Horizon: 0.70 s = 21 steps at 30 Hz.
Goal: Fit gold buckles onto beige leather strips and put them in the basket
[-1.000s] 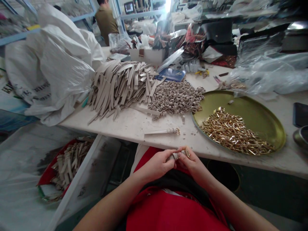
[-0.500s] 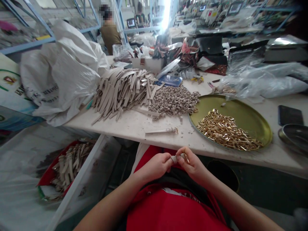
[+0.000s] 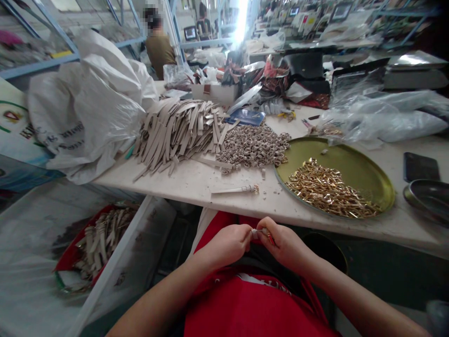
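Above my lap, just off the table's front edge, my two hands nearly meet. My left hand (image 3: pixel 229 241) is closed in a pinch on a small grey strap loop (image 3: pixel 254 233). Facing it, my right hand (image 3: pixel 286 242) is closed on a small metallic piece (image 3: pixel 270 238) with gold and red glints; its exact kind is too small to tell. On the table beyond them lies a grey strap (image 3: pixel 233 189) with gold metal at its right end. Gold buckle-like pieces (image 3: pixel 329 189) are heaped in a round gold-coloured tray (image 3: pixel 365 166).
Behind the strap are piles of grey strips (image 3: pixel 178 131) and small grey loops (image 3: pixel 252 145). A dark phone (image 3: pixel 421 167) and metal bowl (image 3: pixel 430 199) sit at right. Low left, a red container (image 3: pixel 66 250) holds finished-looking straps. A person (image 3: pixel 160 49) is in the background.
My right hand has shifted slightly and its fingers have curled; the metallic piece in it is turned differently. My left hand still pinches the grey loop.
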Each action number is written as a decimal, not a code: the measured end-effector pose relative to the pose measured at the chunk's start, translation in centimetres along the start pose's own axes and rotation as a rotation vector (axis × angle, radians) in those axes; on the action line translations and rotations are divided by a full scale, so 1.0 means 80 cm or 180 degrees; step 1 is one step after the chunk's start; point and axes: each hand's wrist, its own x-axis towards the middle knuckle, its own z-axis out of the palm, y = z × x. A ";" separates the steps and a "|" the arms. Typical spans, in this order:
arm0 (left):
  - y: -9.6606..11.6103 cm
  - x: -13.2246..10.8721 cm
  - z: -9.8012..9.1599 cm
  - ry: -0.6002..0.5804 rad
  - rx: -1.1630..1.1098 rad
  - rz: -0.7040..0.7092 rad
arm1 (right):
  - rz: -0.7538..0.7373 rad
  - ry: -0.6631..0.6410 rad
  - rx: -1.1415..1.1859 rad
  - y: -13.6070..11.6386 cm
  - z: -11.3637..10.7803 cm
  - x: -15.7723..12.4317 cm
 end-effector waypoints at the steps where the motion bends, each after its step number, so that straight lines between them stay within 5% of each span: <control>1: 0.000 0.001 -0.001 0.0017 -0.0017 0.0030 | 0.0015 0.0033 0.0137 0.002 0.001 0.000; 7: -0.005 0.007 -0.013 -0.0234 -0.0514 -0.0112 | 0.0122 0.0121 0.1241 0.012 0.010 0.005; 14: 0.002 0.020 -0.016 -0.0234 -0.0533 -0.0009 | -0.0014 -0.0032 0.1198 0.016 0.003 0.014; 21: -0.005 0.035 -0.021 -0.0004 -0.0156 -0.0001 | -0.0284 0.0238 0.0150 0.029 0.000 0.030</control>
